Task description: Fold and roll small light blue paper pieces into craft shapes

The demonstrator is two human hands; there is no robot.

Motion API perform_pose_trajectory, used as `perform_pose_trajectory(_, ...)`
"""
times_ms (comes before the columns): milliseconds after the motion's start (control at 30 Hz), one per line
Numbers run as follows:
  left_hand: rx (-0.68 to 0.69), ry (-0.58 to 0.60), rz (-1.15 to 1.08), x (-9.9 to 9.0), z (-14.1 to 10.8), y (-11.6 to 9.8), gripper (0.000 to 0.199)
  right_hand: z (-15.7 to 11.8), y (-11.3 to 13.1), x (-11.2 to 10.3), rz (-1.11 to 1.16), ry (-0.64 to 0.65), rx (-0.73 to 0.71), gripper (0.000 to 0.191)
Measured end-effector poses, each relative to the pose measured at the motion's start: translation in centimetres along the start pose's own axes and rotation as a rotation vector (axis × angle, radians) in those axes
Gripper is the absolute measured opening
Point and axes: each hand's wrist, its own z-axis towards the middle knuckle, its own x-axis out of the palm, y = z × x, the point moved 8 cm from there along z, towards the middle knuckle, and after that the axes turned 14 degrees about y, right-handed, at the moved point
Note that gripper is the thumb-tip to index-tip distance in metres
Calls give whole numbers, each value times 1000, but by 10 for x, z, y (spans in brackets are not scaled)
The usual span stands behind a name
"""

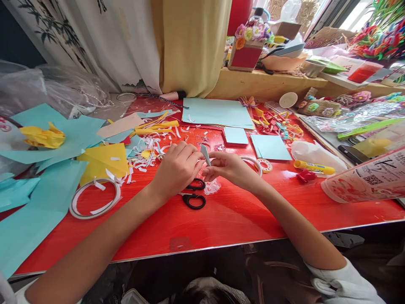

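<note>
A small folded piece of light blue paper (205, 154) is held up between my two hands, above the middle of the table. My left hand (179, 169) has its fingers closed at the paper's left side, and the back of the hand hides the fingertips. From the right, my right hand (229, 169) pinches the paper between thumb and fingers. Just below the hands lie black-handled scissors (194, 201), their blades partly under my left wrist. A small heap of whitish scraps (212, 187) sits beside the scissors' handles.
Rolls of tape (73, 202) lie left and right of my arms on the red table (152, 236). Blue paper stacks (218, 112) are behind. Paper shreds (142, 152) and yellow paper (106, 162) cover the left. A glue stick (313, 167) and plastic cup (367, 177) lie right.
</note>
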Motion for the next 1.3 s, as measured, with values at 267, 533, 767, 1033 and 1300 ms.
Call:
perform_pose_trajectory(267,5,-25,12,-1,-1,0,21,-1,0,0,-1,2,-1,34)
perform_pose_trajectory(533,-34,4,-50,3,0,4,19,0,-2,-2,27,-21,7,33)
perform_pose_trajectory(767,-265,15,23,6,-4,49,19,-1,1,-11,84,-33,-7,31)
perform_pose_trajectory(1033,-260,41,107,7,-4,60,19,-2,4,-11,91,-6,-52,40)
perform_pose_trajectory(1300,284,-102,99,-5,-14,10,38,-3,2,-8,337,54,-65,35)
